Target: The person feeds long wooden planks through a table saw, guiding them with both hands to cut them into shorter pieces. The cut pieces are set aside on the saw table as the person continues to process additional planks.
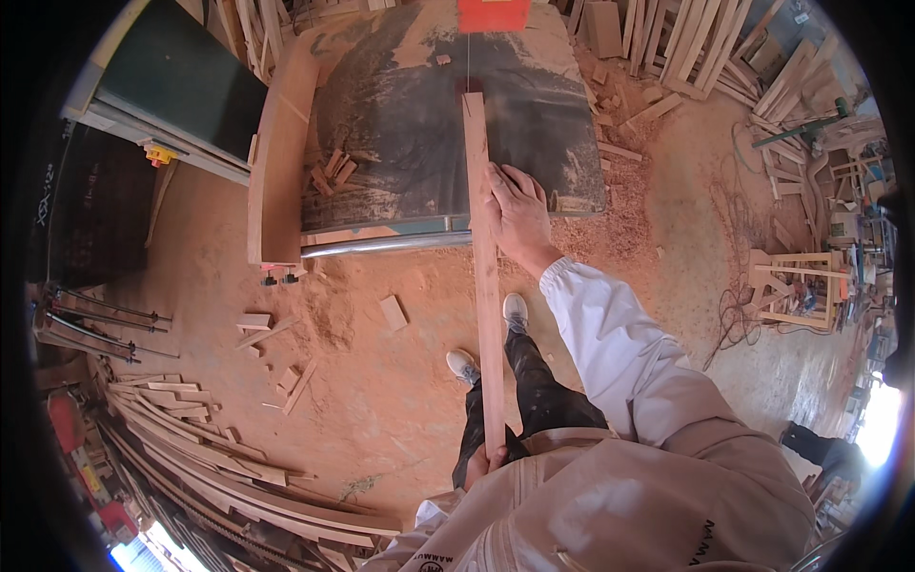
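A long, narrow wooden board runs from near my waist out over a dark, dusty saw table. A short slit shows in its far end, right by the thin upright blade of a band saw. My left hand is closed round the board's near end, close to my body. Farther out, my right hand grips the board's right side with bent fingers, over the table's front edge. A red guard sits above the blade.
A tall wooden fence stands along the table's left side, and small offcuts lie on the table. A metal rail crosses its front. Long boards are stacked at lower left. Sawdust and scraps cover the floor; a wooden frame stands right.
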Demonstrator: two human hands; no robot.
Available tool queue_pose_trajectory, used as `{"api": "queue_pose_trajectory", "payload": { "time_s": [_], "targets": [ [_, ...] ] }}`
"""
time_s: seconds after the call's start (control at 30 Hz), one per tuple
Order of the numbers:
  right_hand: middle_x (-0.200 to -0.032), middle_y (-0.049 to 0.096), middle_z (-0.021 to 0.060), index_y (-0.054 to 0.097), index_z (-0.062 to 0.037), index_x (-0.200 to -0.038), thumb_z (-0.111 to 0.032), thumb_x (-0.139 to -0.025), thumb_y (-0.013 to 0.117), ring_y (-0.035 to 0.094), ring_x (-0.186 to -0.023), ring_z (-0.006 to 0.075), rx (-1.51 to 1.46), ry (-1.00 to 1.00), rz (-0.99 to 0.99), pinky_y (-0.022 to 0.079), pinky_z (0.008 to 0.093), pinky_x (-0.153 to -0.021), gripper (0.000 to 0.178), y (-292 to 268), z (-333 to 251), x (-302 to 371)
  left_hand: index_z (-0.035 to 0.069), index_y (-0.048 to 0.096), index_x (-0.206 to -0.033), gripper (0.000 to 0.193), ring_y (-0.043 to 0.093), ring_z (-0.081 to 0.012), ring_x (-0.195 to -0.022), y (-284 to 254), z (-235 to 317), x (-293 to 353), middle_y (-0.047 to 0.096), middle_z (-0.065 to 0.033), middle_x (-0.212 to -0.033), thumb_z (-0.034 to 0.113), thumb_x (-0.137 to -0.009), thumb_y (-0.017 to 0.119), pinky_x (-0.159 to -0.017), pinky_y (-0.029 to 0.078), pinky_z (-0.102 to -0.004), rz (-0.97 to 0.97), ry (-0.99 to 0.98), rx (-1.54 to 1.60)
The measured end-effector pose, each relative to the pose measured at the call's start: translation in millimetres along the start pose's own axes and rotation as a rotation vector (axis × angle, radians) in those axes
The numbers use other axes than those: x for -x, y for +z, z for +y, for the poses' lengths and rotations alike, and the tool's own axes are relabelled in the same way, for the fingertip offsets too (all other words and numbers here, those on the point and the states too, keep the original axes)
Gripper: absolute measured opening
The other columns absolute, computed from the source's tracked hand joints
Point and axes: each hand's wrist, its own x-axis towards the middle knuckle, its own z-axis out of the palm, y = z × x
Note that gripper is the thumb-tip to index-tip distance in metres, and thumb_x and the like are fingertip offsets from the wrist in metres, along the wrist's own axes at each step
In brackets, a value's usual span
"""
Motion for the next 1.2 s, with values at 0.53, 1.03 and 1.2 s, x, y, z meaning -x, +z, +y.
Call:
{"api": "queue_pose_trajectory", "payload": {
  "time_s": [0.53, 1.03, 1.2],
  "targets": [
    [-0.143, 0.066, 0.0083, 0.058, -0.0063, -0.148, -0.019, -0.101, 0.058, 0.054, -0.137, 0.0281, 0.013, 0.005, 0.006, 0.041, 0.0479, -0.116, 0.049, -4.9, -3.3, -3.7, 0.002, 0.062, -0.101, 0.046, 0.052, -0.0076, -0.074, 0.2, 3.4, -2.1, 0.061, 0.0015, -0.081, 0.048, -0.106, 0.066, -0.064, 0.045, -0.0293, 0.035, 0.012, -0.113],
    [-0.141, 0.067, 0.0096, 0.056, -0.0079, -0.151, -0.022, -0.102, 0.056, 0.053, -0.138, 0.0291, 0.005, 0.025, -0.006, 0.039, 0.0485, -0.116, 0.051, -2.3, -1.9, -3.5, 0.000, 0.063, -0.101, 0.047, 0.055, -0.0097, -0.076, 0.5, 9.2, -2.9, 0.063, -0.0009, -0.081, 0.047, -0.106, 0.065, -0.066, 0.048, -0.0321, 0.059, 0.021, -0.168],
    [-0.142, 0.067, 0.0091, 0.058, -0.0079, -0.150, -0.021, -0.101, 0.057, 0.053, -0.137, 0.0286, -0.006, 0.043, -0.009, 0.039, 0.0484, -0.116, 0.050, -4.7, -4.8, -4.6, 0.000, 0.063, -0.101, 0.048, 0.054, -0.0097, -0.076, 1.6, 9.2, -2.5, 0.063, -0.0009, -0.081, 0.048, -0.106, 0.065, -0.066, 0.047, -0.0318, 0.053, 0.021, -0.134]
  ]
}}
